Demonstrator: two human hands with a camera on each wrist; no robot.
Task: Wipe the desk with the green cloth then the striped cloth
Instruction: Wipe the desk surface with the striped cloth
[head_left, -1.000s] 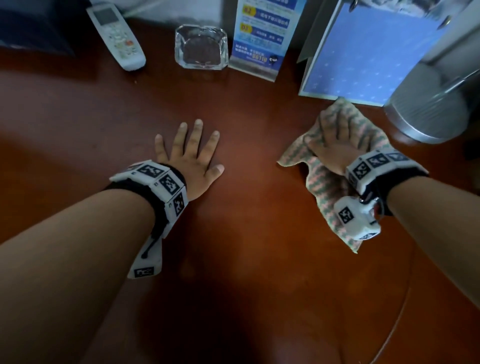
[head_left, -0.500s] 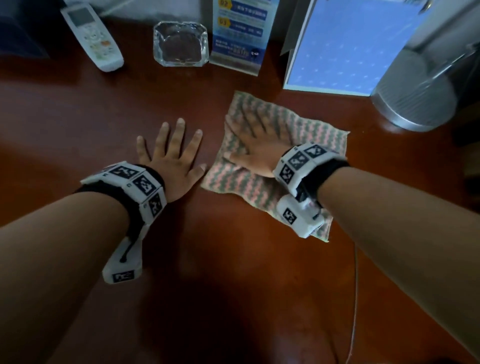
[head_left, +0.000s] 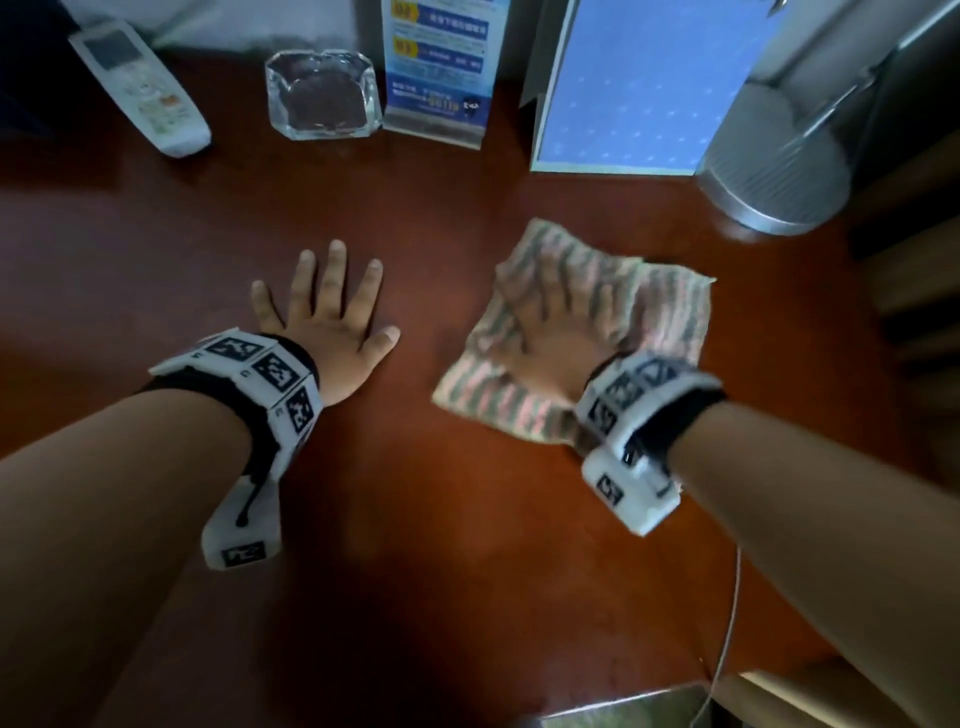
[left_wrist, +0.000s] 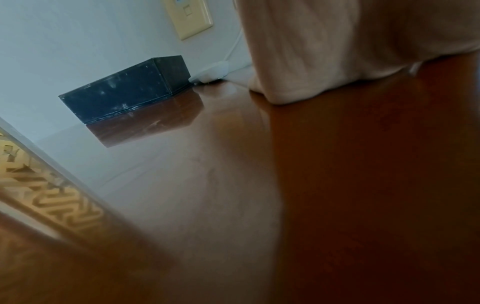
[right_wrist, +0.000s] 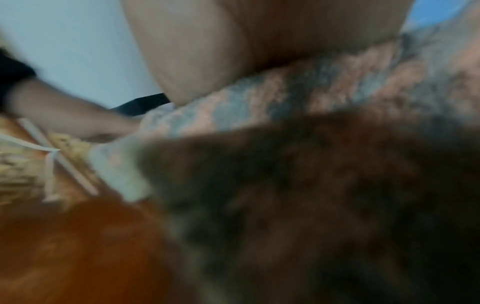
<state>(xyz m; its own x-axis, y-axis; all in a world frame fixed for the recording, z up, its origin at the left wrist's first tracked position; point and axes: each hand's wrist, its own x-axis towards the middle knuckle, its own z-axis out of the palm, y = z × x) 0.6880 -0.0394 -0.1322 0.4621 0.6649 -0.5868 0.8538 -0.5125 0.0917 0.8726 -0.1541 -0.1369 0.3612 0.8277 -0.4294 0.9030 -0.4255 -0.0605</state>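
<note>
The striped cloth (head_left: 670, 317), pink and grey-green, lies spread on the dark red-brown desk (head_left: 415, 519) right of centre. My right hand (head_left: 561, 332) presses flat on its left half with straight fingers; the picture is blurred there. Under my right palm in the right wrist view the striped cloth (right_wrist: 285, 98) fills most of the picture. My left hand (head_left: 332, 317) rests flat on the bare desk with fingers spread, a short way left of the cloth. The left wrist view shows my palm (left_wrist: 337, 51) on the desk (left_wrist: 337, 185). No green cloth is in view.
Along the back stand a white remote (head_left: 140, 88), a glass ashtray (head_left: 322, 96), a blue leaflet stand (head_left: 436, 73), a blue folder (head_left: 639, 88) and a round metal base (head_left: 774, 182). A dark box (left_wrist: 124, 88) sits far left. A thin cable (head_left: 727, 623) runs near the front right edge.
My right hand slid the striped cloth from the right to the left, close to my left thumb, and has now carried it back rightwards. The left hand stayed flat in place.
</note>
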